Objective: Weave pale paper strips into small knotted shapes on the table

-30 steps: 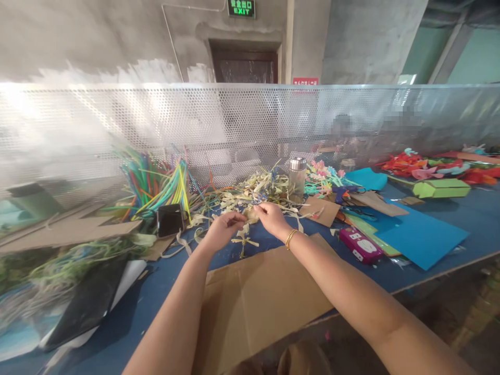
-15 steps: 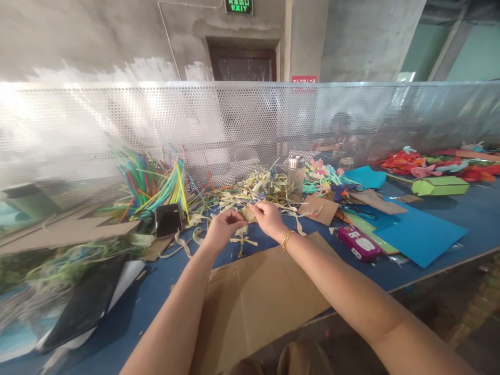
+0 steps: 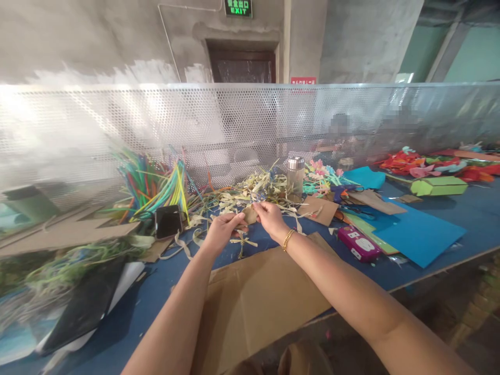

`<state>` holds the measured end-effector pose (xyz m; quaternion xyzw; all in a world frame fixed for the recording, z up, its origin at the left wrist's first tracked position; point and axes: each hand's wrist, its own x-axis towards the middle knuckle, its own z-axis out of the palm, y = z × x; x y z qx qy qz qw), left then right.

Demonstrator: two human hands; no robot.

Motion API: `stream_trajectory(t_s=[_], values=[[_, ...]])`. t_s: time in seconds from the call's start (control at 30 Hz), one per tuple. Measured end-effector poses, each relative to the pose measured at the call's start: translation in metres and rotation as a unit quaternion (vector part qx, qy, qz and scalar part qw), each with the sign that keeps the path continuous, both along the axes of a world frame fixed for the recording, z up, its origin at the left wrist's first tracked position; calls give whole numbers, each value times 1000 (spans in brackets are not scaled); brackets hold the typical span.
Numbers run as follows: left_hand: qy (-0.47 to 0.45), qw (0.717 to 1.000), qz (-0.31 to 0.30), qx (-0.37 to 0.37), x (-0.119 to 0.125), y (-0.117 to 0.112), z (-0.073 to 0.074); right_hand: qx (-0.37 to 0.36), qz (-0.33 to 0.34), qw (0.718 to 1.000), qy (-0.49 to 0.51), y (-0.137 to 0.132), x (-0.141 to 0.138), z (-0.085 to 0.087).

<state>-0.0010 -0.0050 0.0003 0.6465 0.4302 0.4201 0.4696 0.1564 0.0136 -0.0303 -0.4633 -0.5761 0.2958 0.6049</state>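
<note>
Between my two hands is a small flat tan piece [image 3: 250, 214], perhaps dried husk or card. My right hand [image 3: 270, 219], with a gold bracelet on its wrist, pinches its right side. My left hand [image 3: 222, 233] is closed at its left edge, thumb on top and fingers partly hidden beneath. Just below lies a small cross-shaped figure of pale dried strips [image 3: 242, 240]. Behind my hands spreads a heap of pale dried husk strips [image 3: 253, 187]. Under my forearms lies a large brown cardboard sheet [image 3: 265, 297] on the blue tabletop [image 3: 150, 297].
At left are coloured pipe cleaners [image 3: 150, 182], a black phone [image 3: 167, 221] and cardboard [image 3: 66, 232]. A lidded glass bottle [image 3: 296, 177] stands behind my right hand. To the right lie a purple box [image 3: 358, 243] and blue sheets [image 3: 422, 229]. A perforated metal screen [image 3: 167, 122] runs behind.
My left thumb and fingers have shifted on the tan piece, and the left hand is slightly more open in shape. The piece shows a little more. My right hand stays nearly in place.
</note>
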Motion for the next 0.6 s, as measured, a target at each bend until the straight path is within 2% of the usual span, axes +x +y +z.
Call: stream_trajectory(t_s=[0.2, 0.33, 0.5, 0.6], values=[[78, 993, 19, 82, -1, 9, -10, -12, 5, 1000, 10, -5, -5, 2], [40, 990, 14, 138, -1, 12, -11, -45, 34, 995, 83, -6, -7, 6], [-26, 990, -79, 111, 3, 5, -5, -72, 56, 986, 142, -8, -7, 8], [-33, 992, -80, 90, 3, 3, -4, -73, 74, 983, 148, -9, -5, 10]])
